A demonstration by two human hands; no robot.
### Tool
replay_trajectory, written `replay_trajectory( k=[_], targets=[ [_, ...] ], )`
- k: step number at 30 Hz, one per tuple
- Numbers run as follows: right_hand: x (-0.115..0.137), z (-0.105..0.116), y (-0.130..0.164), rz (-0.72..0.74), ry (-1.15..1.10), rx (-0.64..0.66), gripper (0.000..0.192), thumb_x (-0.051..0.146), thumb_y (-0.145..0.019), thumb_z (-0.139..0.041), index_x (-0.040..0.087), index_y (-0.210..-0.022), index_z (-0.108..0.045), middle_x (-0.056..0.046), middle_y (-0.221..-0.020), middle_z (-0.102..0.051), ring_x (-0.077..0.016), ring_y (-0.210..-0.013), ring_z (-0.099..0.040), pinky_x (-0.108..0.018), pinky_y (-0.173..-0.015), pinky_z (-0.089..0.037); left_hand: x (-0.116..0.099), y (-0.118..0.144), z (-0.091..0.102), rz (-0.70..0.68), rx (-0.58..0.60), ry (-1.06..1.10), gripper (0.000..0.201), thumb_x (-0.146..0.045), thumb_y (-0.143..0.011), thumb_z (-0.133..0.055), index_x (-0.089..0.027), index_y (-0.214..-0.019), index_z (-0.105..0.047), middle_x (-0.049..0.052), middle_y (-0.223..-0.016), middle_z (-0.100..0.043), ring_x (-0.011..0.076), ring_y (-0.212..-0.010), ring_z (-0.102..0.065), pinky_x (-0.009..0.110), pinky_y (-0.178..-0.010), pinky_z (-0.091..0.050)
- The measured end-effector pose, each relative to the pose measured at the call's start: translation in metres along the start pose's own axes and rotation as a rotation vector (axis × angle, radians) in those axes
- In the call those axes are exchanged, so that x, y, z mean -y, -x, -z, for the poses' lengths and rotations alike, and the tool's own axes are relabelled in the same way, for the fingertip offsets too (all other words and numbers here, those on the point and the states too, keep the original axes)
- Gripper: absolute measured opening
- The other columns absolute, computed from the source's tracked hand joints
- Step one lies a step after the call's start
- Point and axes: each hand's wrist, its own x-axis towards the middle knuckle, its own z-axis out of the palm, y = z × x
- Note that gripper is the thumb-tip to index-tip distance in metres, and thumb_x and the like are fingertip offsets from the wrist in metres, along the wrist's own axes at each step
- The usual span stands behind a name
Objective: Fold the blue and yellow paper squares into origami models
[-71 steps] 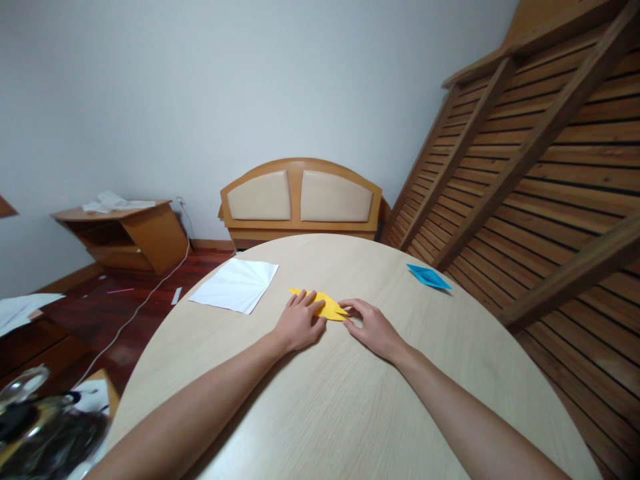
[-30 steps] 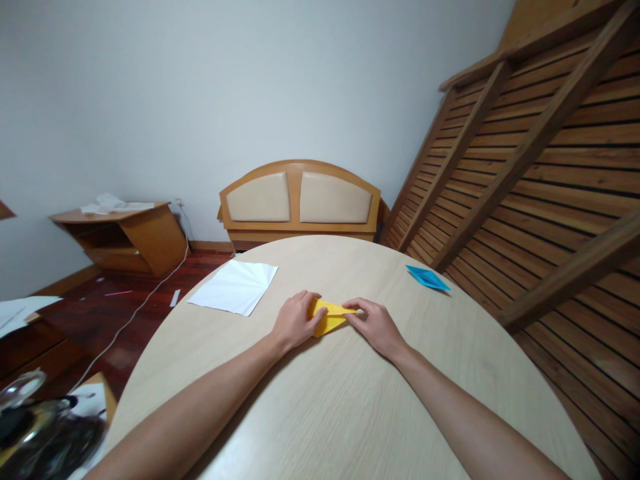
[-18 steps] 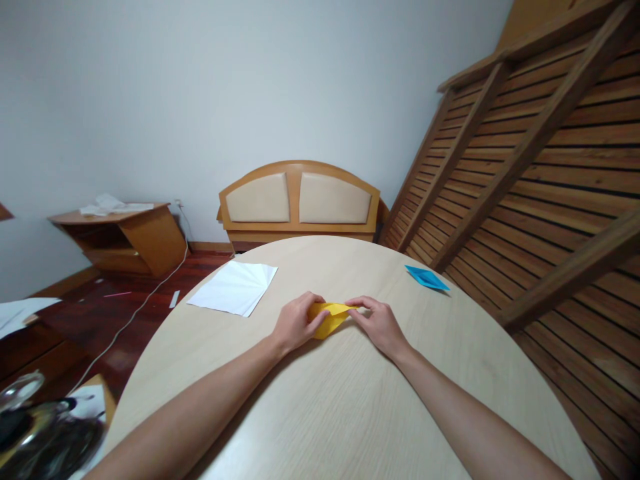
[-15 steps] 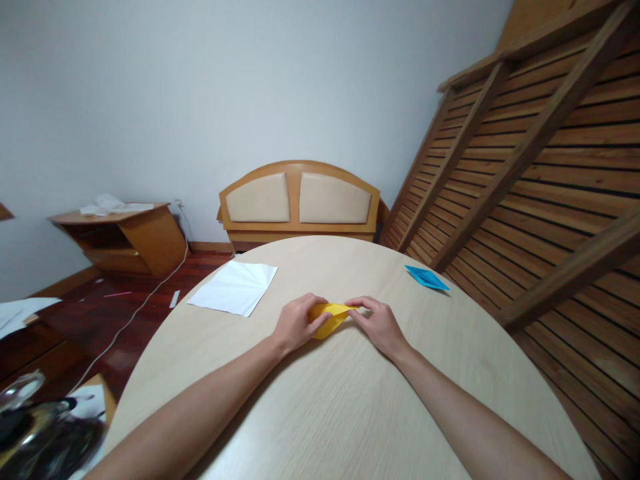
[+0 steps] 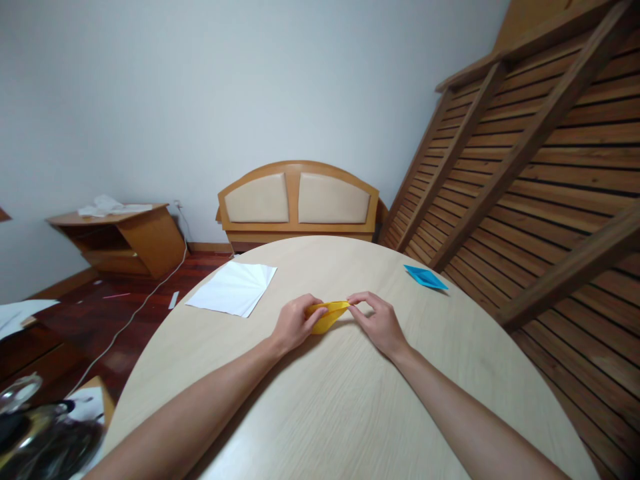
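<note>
Between my hands is a folded piece of yellow paper [image 5: 329, 320], held just over the middle of the table [image 5: 320, 413]. My left hand [image 5: 296, 325] grips its left end, thumb on the near side and fingers behind. At the paper's right tip, my right hand [image 5: 379, 325] pinches with thumb and index finger. The paper's upper edge runs nearly straight between the two grips, and its lower part bulges toward me. Part of the left end is hidden by my left hand.
A creased white sheet [image 5: 233, 288] lies at the table's left, and a blue folded paper boat [image 5: 425, 277] at the right. A headboard [image 5: 298, 227] stands beyond the table. Wooden slats [image 5: 545, 193] lean at the right; a low cabinet [image 5: 145, 243] is at the left.
The yellow paper's right end looks narrower and its near part less spread out. My right fingers have shifted slightly at the tip; both hands stay in about the same place.
</note>
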Motion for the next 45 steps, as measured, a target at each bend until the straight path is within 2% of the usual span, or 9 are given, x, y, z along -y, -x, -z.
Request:
replay_trajectory(
  k=[11,17,23,28,35,42,45],
  targets=[
    [0.001,0.000,0.000,0.066,0.001,-0.002,0.005,0.026,-0.089,-0.065,0.025,-0.087,-0.069,-0.005,-0.095,-0.074,-0.0234,-0.093,-0.069,-0.041,-0.089,-0.053,-0.005,0.000,0.004,-0.034,-0.003,-0.064,0.019,-0.032,-0.095,-0.053,-0.019,-0.094,-0.067,0.005,-0.089,-0.072,0.0185,-0.081,-0.065,0.030,-0.074,-0.050],
    [0.009,-0.002,0.001,0.152,-0.045,0.016,0.007,0.022,-0.087,-0.066,0.025,-0.080,-0.067,-0.004,-0.099,-0.076,-0.0228,-0.096,-0.070,-0.043,-0.090,-0.053,-0.012,0.001,0.007,-0.196,-0.032,-0.139,0.026,-0.037,-0.095,-0.055,-0.020,-0.111,-0.066,0.008,-0.098,-0.069,0.0203,-0.089,-0.064,0.032,-0.080,-0.050],
    [0.012,-0.001,0.002,0.274,-0.023,0.049,0.009,0.019,-0.088,-0.064,0.026,-0.085,-0.068,-0.002,-0.095,-0.076,-0.0213,-0.094,-0.070,-0.041,-0.090,-0.052,-0.007,0.000,0.005,-0.302,-0.054,-0.220,0.022,-0.037,-0.097,-0.055,-0.020,-0.099,-0.069,0.008,-0.090,-0.071,0.0188,-0.082,-0.063,0.031,-0.074,-0.048],
    [0.010,0.000,0.003,0.264,0.033,0.024,0.009,0.019,-0.088,-0.063,0.027,-0.091,-0.066,-0.003,-0.091,-0.073,-0.0220,-0.091,-0.068,-0.041,-0.086,-0.053,-0.004,-0.001,0.006,-0.367,-0.107,-0.275,0.022,-0.030,-0.099,-0.051,-0.020,-0.089,-0.068,0.006,-0.085,-0.070,0.0173,-0.077,-0.061,0.029,-0.069,-0.046],
    [0.015,0.001,0.004,0.349,0.090,0.075,0.017,0.015,-0.084,-0.065,0.025,-0.097,-0.063,-0.004,-0.090,-0.071,-0.0225,-0.088,-0.065,-0.040,-0.083,-0.051,-0.003,0.000,0.007,-0.406,-0.099,-0.307,0.021,-0.021,-0.097,-0.049,-0.021,-0.086,-0.066,0.006,-0.090,-0.071,0.0181,-0.082,-0.063,0.031,-0.075,-0.047],
    [0.014,0.001,0.003,0.398,0.081,0.038,0.017,0.015,-0.084,-0.066,0.023,-0.098,-0.063,-0.004,-0.090,-0.069,-0.0219,-0.086,-0.063,-0.039,-0.081,-0.051,0.000,-0.002,0.005,-0.535,-0.210,-0.283,0.013,-0.016,-0.094,-0.053,-0.020,-0.085,-0.061,0.005,-0.088,-0.071,0.0170,-0.078,-0.061,0.030,-0.071,-0.047],
    [0.013,0.000,0.003,0.399,0.081,0.039,0.019,0.013,-0.083,-0.067,0.023,-0.099,-0.062,-0.004,-0.090,-0.069,-0.0219,-0.086,-0.063,-0.039,-0.081,-0.050,0.000,-0.002,0.005,-0.541,-0.200,-0.280,0.011,-0.017,-0.094,-0.054,-0.019,-0.086,-0.060,0.005,-0.088,-0.071,0.0171,-0.077,-0.062,0.029,-0.070,-0.048]
  ],
)
